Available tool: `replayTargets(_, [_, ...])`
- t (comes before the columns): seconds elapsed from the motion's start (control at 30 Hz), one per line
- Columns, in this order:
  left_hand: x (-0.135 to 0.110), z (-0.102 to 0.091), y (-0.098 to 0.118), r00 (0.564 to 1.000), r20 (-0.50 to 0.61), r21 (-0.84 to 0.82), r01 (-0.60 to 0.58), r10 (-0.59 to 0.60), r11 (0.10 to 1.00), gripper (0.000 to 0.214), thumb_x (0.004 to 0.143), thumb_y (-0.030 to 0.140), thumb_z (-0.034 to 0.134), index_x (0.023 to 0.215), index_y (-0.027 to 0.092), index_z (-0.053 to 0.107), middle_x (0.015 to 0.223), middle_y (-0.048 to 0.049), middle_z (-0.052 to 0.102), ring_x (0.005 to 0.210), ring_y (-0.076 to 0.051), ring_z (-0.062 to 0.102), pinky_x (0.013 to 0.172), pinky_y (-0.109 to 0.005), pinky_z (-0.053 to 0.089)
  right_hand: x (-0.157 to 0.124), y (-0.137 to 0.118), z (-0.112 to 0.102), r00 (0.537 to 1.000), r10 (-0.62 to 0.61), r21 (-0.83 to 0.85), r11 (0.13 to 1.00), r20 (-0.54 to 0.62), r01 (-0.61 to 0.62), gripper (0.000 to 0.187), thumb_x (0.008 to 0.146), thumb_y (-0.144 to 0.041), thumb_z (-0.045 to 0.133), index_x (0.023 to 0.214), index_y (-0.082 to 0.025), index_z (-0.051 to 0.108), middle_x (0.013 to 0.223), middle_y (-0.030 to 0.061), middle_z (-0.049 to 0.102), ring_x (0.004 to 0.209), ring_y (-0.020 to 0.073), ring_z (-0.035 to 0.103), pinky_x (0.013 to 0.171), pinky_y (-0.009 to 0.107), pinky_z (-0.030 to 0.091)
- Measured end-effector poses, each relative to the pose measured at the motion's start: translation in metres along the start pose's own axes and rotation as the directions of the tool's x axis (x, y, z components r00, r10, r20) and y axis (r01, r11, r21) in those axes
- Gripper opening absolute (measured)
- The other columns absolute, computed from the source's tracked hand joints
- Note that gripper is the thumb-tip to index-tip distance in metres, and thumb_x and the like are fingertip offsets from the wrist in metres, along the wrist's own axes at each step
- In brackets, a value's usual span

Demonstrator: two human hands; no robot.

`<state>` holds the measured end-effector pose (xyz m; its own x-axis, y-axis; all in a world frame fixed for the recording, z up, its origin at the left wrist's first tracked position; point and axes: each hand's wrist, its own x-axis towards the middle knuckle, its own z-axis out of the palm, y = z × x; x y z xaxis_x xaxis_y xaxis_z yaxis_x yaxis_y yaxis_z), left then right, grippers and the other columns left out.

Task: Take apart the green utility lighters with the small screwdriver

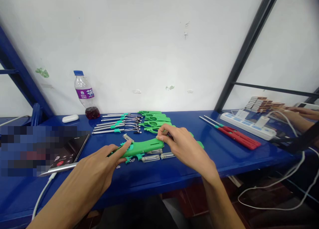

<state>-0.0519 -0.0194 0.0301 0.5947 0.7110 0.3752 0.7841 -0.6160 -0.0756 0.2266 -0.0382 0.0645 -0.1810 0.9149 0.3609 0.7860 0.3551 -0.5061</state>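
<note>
A green long-reach lighter (pixel 142 147) lies across both hands above the blue table. My left hand (pixel 104 162) is wrapped round its front part, and a metal tube sticks out to the left past the wrist. At the lighter's rear end, my right hand (pixel 178 142) pinches the handle tip between thumb and fingers. Under and beside the lighter lie clear fuel tanks (pixel 151 158) and small teal trigger pieces (pixel 140 156). Behind the hands, several green handle shells (pixel 157 118) rest in a row, beside several metal tubes with wires (pixel 109 125).
A bottle of dark drink (pixel 84 94) stands at the back left, near a white case (pixel 70 118). A phone (pixel 69 151) with a cable lies at left. Two red lighters (pixel 236 136) and a white power strip (pixel 249 124) are at right. A person's hands show at far right.
</note>
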Motion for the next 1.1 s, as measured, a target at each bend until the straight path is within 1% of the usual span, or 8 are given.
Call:
replayTargets(0.13, [-0.003,-0.007,-0.001,0.991,-0.135,0.014,0.005,-0.003,1.0,0.051,0.105,0.03,0.034,0.15,0.023,0.058,0.098,-0.0084,0.075,0.071,-0.025,0.07,0.059,-0.034,0.052,0.004,0.002,-0.001,0.999,-0.047,0.111,0.993,0.017,0.045,0.018,0.108,-0.034,0.047,0.101,-0.025,0.061,0.09,-0.0024,0.074,0.074,0.0146,0.062,0.069,0.027,0.038])
replayTargets(0.3, [-0.004,-0.008,0.001,0.988,-0.153,0.062,0.02,-0.01,0.998,0.05,0.106,0.029,0.034,0.15,0.027,0.058,0.107,-0.0083,0.078,0.08,-0.026,0.073,0.066,-0.035,0.056,0.005,0.003,-0.001,1.0,0.002,0.107,0.994,-0.028,0.001,0.032,0.111,-0.044,0.037,0.106,-0.025,0.062,0.082,-0.0006,0.073,0.056,0.0141,0.051,0.059,0.029,0.035])
replayTargets(0.47, [-0.004,-0.004,0.004,0.984,-0.179,0.169,0.048,-0.018,0.984,0.049,0.106,0.026,0.034,0.146,0.021,0.062,0.112,-0.01,0.079,0.08,-0.029,0.075,0.061,-0.037,0.056,0.008,-0.001,0.007,0.989,0.111,-0.108,0.987,-0.095,-0.121,0.052,0.105,-0.061,0.043,0.073,-0.023,0.057,0.064,0.0009,0.067,0.056,0.0167,0.053,0.058,0.031,0.029])
replayTargets(0.53, [-0.004,-0.003,0.006,0.979,-0.203,0.177,0.06,-0.023,0.982,0.048,0.107,0.027,0.035,0.148,0.021,0.06,0.115,-0.0102,0.079,0.082,-0.029,0.076,0.062,-0.037,0.056,0.01,-0.003,0.012,0.99,0.11,-0.204,0.971,-0.09,-0.127,0.054,0.107,-0.059,0.04,0.069,-0.023,0.055,0.061,0.0015,0.064,0.057,0.0181,0.055,0.057,0.032,0.026])
replayTargets(0.67, [-0.005,-0.004,0.011,0.972,-0.23,0.246,0.114,-0.056,0.962,0.048,0.108,0.027,0.033,0.15,0.023,0.056,0.115,-0.0085,0.079,0.079,-0.027,0.075,0.06,-0.035,0.051,0.014,-0.007,0.026,0.996,0.057,-0.363,0.928,-0.075,-0.08,0.043,0.112,-0.041,0.033,0.088,-0.023,0.063,0.072,0.0045,0.071,0.065,0.0221,0.065,0.057,0.032,0.026])
replayTargets(0.8, [-0.005,-0.005,0.016,0.966,-0.252,0.298,0.137,-0.061,0.945,0.047,0.109,0.025,0.033,0.148,0.022,0.058,0.113,-0.0081,0.08,0.079,-0.027,0.075,0.055,-0.035,0.047,0.018,-0.01,0.039,0.997,0.036,-0.486,0.871,-0.07,-0.066,0.034,0.112,-0.031,0.03,0.101,-0.021,0.062,0.074,0.0063,0.073,0.064,0.0236,0.069,0.055,0.032,0.027])
replayTargets(0.93, [-0.005,-0.004,0.019,0.96,-0.281,0.319,0.099,-0.006,0.942,0.047,0.107,0.02,0.032,0.144,0.017,0.061,0.109,-0.0094,0.081,0.078,-0.028,0.075,0.057,-0.037,0.049,0.019,-0.01,0.046,0.999,0.012,-0.535,0.844,-0.039,-0.03,0.032,0.112,-0.026,0.03,0.104,-0.019,0.06,0.074,0.0078,0.074,0.064,0.0233,0.07,0.054,0.033,0.027])
replayTargets(1.1, [-0.005,-0.003,0.021,0.95,-0.314,0.306,0.097,0.004,0.947,0.046,0.105,0.019,0.035,0.141,0.015,0.063,0.109,-0.0098,0.081,0.079,-0.028,0.076,0.06,-0.038,0.051,0.018,-0.006,0.041,0.999,-0.009,-0.54,0.841,-0.053,-0.021,0.029,0.113,-0.028,0.03,0.119,-0.018,0.057,0.072,0.0049,0.072,0.059,0.0231,0.067,0.054,0.035,0.02])
